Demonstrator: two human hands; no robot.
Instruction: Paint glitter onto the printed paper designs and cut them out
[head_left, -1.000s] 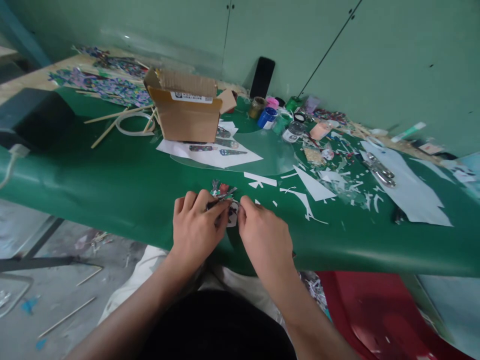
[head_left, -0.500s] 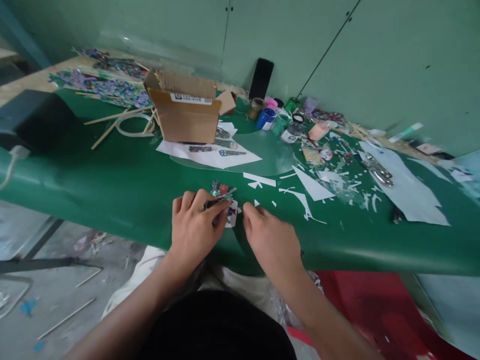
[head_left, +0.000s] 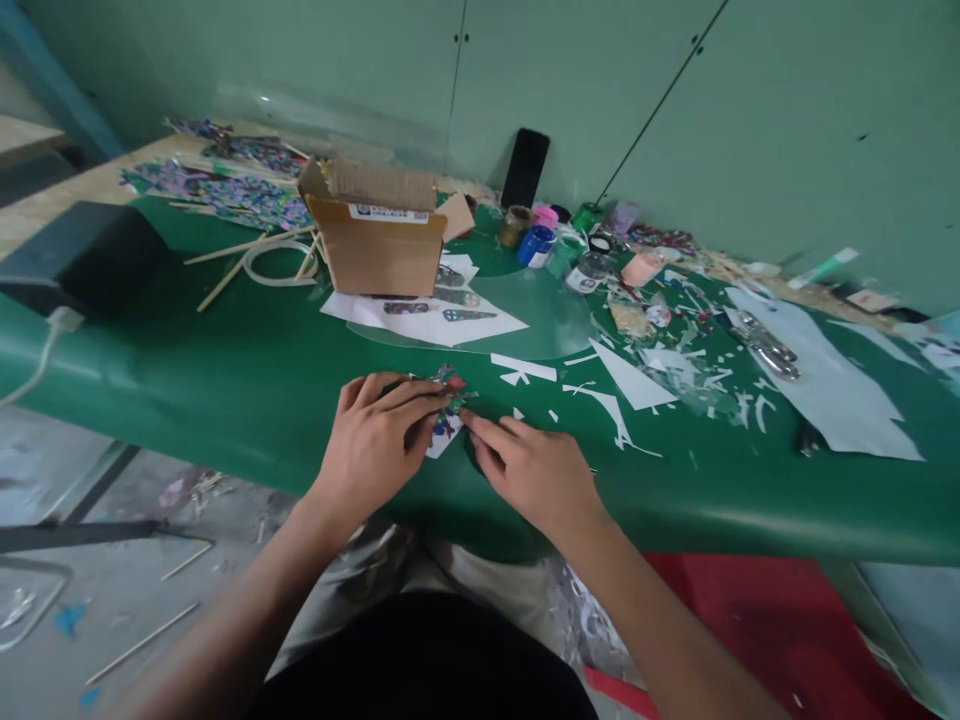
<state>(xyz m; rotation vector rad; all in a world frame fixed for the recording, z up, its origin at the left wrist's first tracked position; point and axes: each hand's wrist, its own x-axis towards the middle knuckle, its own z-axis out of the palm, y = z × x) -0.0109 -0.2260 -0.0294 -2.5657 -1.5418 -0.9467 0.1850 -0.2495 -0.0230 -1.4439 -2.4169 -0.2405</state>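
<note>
A small white piece [head_left: 444,437] with dark and coloured shapes on it lies on the green table cover [head_left: 247,400] near the front edge. My left hand [head_left: 379,430] bends over it from the left, fingers close together, gripping something that I cannot make out. Just beyond the fingertips show a red bit [head_left: 455,383] and some grey and green scraps. From the right, my right hand [head_left: 529,465] touches the piece's right side with its index fingertip; the thumb is near the finger, and anything between them is too small to tell.
A cardboard box [head_left: 382,250] stands on white paper [head_left: 495,318] with patterned cut-outs. Paint jars [head_left: 536,246] and a black phone [head_left: 525,168] are at the back. White scraps [head_left: 630,375] and metal tools [head_left: 769,345] lie right, a dark box [head_left: 82,258] left.
My right hand has moved left to the piece, its index finger extended. My left fingers have flattened over the piece, and the dark strip seen between them is now hidden. The view has shifted slightly.
</note>
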